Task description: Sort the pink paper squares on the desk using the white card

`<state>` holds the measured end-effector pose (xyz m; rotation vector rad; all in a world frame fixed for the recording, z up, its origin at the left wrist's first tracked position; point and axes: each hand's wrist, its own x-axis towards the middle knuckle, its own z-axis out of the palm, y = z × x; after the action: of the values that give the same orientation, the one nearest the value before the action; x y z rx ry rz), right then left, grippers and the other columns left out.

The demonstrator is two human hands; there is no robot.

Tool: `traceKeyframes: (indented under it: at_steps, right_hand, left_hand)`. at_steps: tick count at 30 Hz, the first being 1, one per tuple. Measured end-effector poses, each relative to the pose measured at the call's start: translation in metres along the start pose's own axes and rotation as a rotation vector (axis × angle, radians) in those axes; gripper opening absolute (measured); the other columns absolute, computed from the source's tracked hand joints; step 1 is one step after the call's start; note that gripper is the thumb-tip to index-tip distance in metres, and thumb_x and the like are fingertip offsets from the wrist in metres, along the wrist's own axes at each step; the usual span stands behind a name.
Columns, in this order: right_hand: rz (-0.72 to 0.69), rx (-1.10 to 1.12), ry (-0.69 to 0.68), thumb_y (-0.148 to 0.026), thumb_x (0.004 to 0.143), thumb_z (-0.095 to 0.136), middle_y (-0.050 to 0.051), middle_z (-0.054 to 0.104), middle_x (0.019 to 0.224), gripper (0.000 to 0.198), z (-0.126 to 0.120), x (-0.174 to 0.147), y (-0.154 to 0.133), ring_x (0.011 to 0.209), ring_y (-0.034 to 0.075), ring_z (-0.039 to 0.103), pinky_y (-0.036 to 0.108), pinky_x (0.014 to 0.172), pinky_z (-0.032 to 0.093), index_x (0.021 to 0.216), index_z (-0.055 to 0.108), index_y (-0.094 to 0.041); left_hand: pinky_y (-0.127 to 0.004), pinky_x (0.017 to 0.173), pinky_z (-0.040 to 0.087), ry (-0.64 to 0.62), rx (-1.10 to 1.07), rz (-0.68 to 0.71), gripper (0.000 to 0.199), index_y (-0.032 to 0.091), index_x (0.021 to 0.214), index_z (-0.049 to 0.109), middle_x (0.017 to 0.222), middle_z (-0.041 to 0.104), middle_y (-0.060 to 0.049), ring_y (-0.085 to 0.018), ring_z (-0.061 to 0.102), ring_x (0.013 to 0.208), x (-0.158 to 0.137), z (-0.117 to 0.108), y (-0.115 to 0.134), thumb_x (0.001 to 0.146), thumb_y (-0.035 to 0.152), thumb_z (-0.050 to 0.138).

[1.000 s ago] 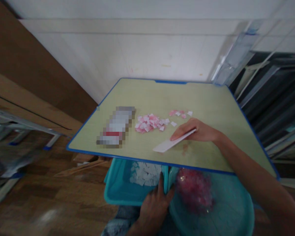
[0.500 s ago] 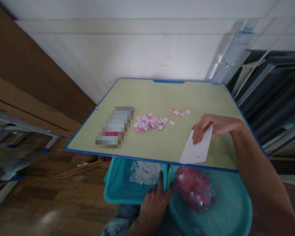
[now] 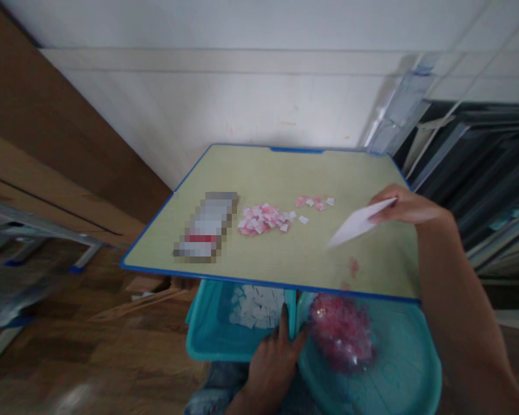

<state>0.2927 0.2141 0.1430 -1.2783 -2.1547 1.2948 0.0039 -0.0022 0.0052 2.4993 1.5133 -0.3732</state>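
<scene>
No readable text, labels, brands or numbers anywhere in view. The only likely carrier is the flat package [image 3: 206, 226] at the left of the table [image 3: 259, 173]: it is pixelated, showing just grey blocks and a red band, nothing legible. The white card [image 3: 355, 225] held in the right hand [image 3: 404, 206] at the right shows a blank face. The small pink and white paper pieces [image 3: 263, 218] in the middle of the table are too small and blurred to tell any print. The teal bins [image 3: 207, 337] at the near edge carry no marking that can be made out.
</scene>
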Motion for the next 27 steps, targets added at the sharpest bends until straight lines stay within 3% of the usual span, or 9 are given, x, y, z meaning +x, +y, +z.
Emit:
traceKeyframes:
  at_steps: [3, 7, 17, 24, 27]
  right_hand:
    - [0.107, 0.047, 0.133, -0.034, 0.055, 0.068, 0.005, 0.067, 0.068, 0.032, -0.002, 0.005, 0.011, 0.055, 0.014, 0.057, 0.024, 0.05, 0.043, 0.076, 0.067, -0.011]
    - [0.258, 0.177, 0.15, -0.031, 0.045, 0.073, 0.006, 0.068, 0.074, 0.046, 0.002, 0.012, 0.014, 0.059, 0.017, 0.059, 0.026, 0.052, 0.046, 0.085, 0.066, -0.011]
    - [0.256, 0.112, -0.023, -0.032, 0.056, 0.069, 0.004, 0.067, 0.078, 0.038, 0.026, -0.008, 0.003, 0.066, 0.017, 0.059, 0.024, 0.056, 0.044, 0.087, 0.065, -0.011]
    - [0.266, 0.03, -0.023, -0.036, 0.059, 0.065, 0.003, 0.064, 0.068, 0.033, 0.051, -0.046, -0.004, 0.059, 0.016, 0.056, 0.023, 0.049, 0.041, 0.081, 0.065, -0.011]
    - [0.277, -0.022, 0.04, -0.038, 0.06, 0.063, 0.002, 0.062, 0.063, 0.033, 0.059, -0.057, -0.004, 0.055, 0.014, 0.054, 0.023, 0.047, 0.039, 0.078, 0.065, -0.011]
  left_hand:
    - [-0.029, 0.062, 0.049, 0.009, -0.01, 0.007, 0.051, 0.039, 0.126, 0.028, 0.132, 0.032, -0.018, -0.017, 0.06, 0.077, 0.0, 0.0, 0.0, 0.081, 0.017, 0.034]
    - [-0.03, 0.061, 0.049, 0.016, -0.021, 0.007, 0.05, 0.038, 0.126, 0.027, 0.131, 0.033, -0.018, -0.018, 0.06, 0.076, 0.0, -0.001, 0.0, 0.081, 0.017, 0.032]
    - [-0.032, 0.058, 0.05, 0.057, -0.032, 0.03, 0.048, 0.036, 0.123, 0.034, 0.13, 0.034, -0.021, -0.02, 0.061, 0.074, -0.001, 0.002, -0.002, 0.079, 0.017, 0.038]
    - [-0.03, 0.055, 0.05, 0.087, -0.016, 0.046, 0.047, 0.035, 0.122, 0.036, 0.129, 0.036, -0.022, -0.018, 0.061, 0.069, 0.0, 0.003, -0.002, 0.079, 0.016, 0.038]
    - [-0.03, 0.055, 0.05, 0.097, -0.017, 0.048, 0.046, 0.035, 0.122, 0.036, 0.129, 0.035, -0.023, -0.018, 0.061, 0.068, 0.001, 0.004, -0.002, 0.08, 0.017, 0.037]
